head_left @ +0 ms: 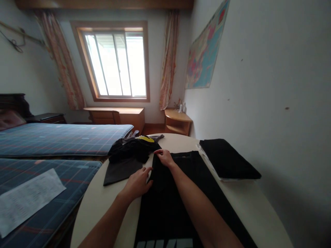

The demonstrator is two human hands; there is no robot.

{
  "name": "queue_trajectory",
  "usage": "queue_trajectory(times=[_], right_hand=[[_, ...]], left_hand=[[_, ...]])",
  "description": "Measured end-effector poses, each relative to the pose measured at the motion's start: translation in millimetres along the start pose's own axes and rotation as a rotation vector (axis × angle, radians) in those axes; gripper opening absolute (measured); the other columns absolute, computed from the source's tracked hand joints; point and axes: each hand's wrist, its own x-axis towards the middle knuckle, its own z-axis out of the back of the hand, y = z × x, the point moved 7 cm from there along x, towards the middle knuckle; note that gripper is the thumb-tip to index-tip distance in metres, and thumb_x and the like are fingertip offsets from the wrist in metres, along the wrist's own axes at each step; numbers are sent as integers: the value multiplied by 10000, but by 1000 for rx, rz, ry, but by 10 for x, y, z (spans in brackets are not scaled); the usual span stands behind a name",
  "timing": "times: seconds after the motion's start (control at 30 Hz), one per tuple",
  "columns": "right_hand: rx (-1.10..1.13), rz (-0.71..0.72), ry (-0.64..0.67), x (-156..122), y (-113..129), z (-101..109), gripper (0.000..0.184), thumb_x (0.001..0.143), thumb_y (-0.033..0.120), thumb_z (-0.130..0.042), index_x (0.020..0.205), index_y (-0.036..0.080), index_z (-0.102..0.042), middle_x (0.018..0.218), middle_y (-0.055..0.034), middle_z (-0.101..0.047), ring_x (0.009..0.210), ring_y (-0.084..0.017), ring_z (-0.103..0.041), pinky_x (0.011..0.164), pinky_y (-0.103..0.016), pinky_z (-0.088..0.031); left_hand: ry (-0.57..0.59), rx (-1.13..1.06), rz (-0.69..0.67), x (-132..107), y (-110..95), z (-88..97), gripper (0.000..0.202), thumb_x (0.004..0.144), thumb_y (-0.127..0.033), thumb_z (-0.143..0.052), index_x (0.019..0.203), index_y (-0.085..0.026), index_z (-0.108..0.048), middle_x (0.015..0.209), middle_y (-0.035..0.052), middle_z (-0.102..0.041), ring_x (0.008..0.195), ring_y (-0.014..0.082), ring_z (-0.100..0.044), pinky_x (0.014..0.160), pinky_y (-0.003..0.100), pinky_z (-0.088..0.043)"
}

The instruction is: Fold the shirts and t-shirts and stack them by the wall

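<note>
A long black garment (165, 206) lies flat over the middle of the round table, with pale block lettering along its near end. I cannot tell its exact kind. At its far left corner my right hand (164, 158) has thumb and fingers closed on the cloth edge. My left hand (137, 182) is lower down at the left edge, thumb and forefinger apart around a gap; its thumb touches the black cloth. Behind and left of my hands lies a crumpled black and grey garment (126, 158) with a yellow print.
A folded black cloth (227, 158) over something white lies on the cream round table (103, 213) at right, near the wall. Beds with blue plaid mattresses (69, 137) stand left, one bearing a printed sheet (28, 199). Beyond are a desk (131, 112) and corner shelf (178, 117).
</note>
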Motion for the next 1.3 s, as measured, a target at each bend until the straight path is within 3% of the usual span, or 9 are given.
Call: queue_trajectory(times=[0.2,0.3,0.4,0.67,0.77,0.87,1.0,1.17,1.3], right_hand=[[-87,113,26,-163,95,-53,415,922,284,-511,1335,286,-555,1395,-14,-547,1279,-207,-494,1067,-365,-380],[-154,140,45,-276,74,-33,496,960,360,-470,1441,241,-439,1473,-64,-460,1336,-216,-432,1111,-381,-329],[-226,136,72,-357,-18,-24,509,970,397,-456,1446,216,-443,1515,-93,-401,1399,-244,-348,1156,-405,-251],[-332,68,3,-414,-119,72,505,990,447,-383,1425,209,-478,1523,-91,-391,1424,-256,-292,1164,-420,-208],[-368,-48,-75,-466,-137,168,558,986,502,-342,1439,198,-460,1537,-120,-358,1429,-303,-259,1157,-496,-175],[-362,-207,25,-528,-262,150,703,957,627,-287,1507,195,-354,1587,-117,-246,1457,-354,-170,1154,-560,-122],[-354,-215,138,-554,-347,83,734,954,648,-245,1551,222,-234,1627,-62,-88,1488,-322,-31,1175,-530,-42],[-412,-171,18,-557,-255,139,642,978,569,-285,1515,220,-330,1605,-85,-202,1477,-297,-121,1168,-497,-93],[-418,-72,-144,-579,62,273,492,966,502,-375,1267,178,-591,1340,-158,-566,1275,-286,-472,1061,-425,-312]], left_hand=[[11,67,71,-8,57,-6,496,831,-206,-514,1325,-244,-501,1156,92,-628,1007,234,-641,834,315,-460],[8,102,139,-19,88,-19,319,855,-254,-508,1162,-201,-578,1077,99,-668,983,248,-656,802,319,-465],[16,140,178,-28,69,-49,209,877,-301,-498,985,-173,-623,1012,120,-691,967,271,-666,781,337,-474],[31,182,241,-29,-35,-92,231,954,-294,-454,989,-147,-628,1040,148,-701,982,276,-678,771,335,-483],[39,181,247,-25,-55,-89,242,969,-287,-430,1009,-140,-618,1053,164,-697,994,283,-677,760,341,-488],[44,173,275,-26,-72,-82,247,977,-283,-413,1032,-137,-604,1034,169,-704,971,281,-687,744,333,-486],[31,133,296,-42,-121,-68,252,939,-346,-499,1067,-145,-580,1003,150,-714,940,295,-693,733,345,-489],[42,102,314,-69,-134,-83,236,912,-320,-571,1079,-154,-573,1037,129,-707,996,285,-677,761,336,-481],[31,78,317,-66,-132,-69,170,922,-254,-560,1061,-158,-577,1037,108,-707,1000,266,-676,771,320,-469]])
